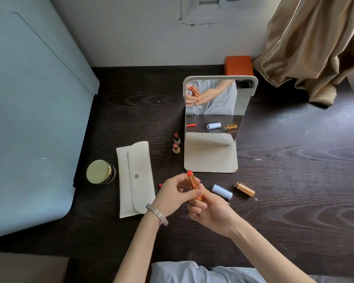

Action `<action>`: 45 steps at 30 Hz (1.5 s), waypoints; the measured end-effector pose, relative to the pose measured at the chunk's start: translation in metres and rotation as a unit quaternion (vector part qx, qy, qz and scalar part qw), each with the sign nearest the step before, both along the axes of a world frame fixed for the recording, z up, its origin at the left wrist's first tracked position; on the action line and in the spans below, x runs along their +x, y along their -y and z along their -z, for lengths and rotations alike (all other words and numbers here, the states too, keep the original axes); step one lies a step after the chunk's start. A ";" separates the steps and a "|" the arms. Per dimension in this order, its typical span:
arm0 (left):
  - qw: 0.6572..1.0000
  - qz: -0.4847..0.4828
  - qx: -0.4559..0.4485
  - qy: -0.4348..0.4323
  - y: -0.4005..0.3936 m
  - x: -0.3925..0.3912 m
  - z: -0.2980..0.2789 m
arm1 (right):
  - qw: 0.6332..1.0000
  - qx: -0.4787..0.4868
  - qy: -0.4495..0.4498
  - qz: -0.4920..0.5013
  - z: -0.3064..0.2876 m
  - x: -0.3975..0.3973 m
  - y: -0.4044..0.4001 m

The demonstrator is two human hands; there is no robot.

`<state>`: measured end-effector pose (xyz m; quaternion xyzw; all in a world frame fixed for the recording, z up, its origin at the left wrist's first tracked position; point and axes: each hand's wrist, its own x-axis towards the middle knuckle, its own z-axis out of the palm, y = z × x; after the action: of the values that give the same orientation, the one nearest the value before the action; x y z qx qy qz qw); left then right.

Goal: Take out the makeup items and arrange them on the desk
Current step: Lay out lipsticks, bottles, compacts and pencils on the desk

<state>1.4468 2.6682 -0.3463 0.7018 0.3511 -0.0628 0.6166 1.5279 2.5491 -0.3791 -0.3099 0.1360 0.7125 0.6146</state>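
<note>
Grip: both hands clamped on open lipstick (194,185), left hand (173,193) pinching barrel, right hand (209,210) curled round base, likely twisting bullet; held above desk (294,180) | pouch (134,178) shut, left | gold cap (244,189) set aside right

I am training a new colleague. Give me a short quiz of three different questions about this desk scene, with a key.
1. True or false: the orange lipstick is held by both the left hand and the right hand.
2. Where do the two uncapped lipsticks stand? A) left of the mirror B) on the white pouch C) beside the curtain
3. Fill in: the gold cap lies on the desk, to the right of the pale ____ tube.

Key: 1 true; 2 A; 3 blue.
</note>
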 end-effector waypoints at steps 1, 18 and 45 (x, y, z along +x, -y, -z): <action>1.000 0.023 -0.009 -0.007 -0.003 -0.002 0.001 | 1.000 -0.005 0.001 0.000 -0.001 0.000 -0.001; 0.951 -0.234 0.198 -0.026 -0.045 0.019 0.078 | 0.973 -0.154 0.158 -0.069 0.012 0.021 0.002; 0.960 -0.193 0.193 -0.062 -0.051 0.028 0.106 | 0.498 -0.252 0.783 -0.273 0.033 0.060 0.045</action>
<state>1.4752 2.7195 -0.4523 0.7212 0.5228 0.0825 0.4469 1.5882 2.5041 -0.4121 -0.9045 -0.3189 0.2461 0.1399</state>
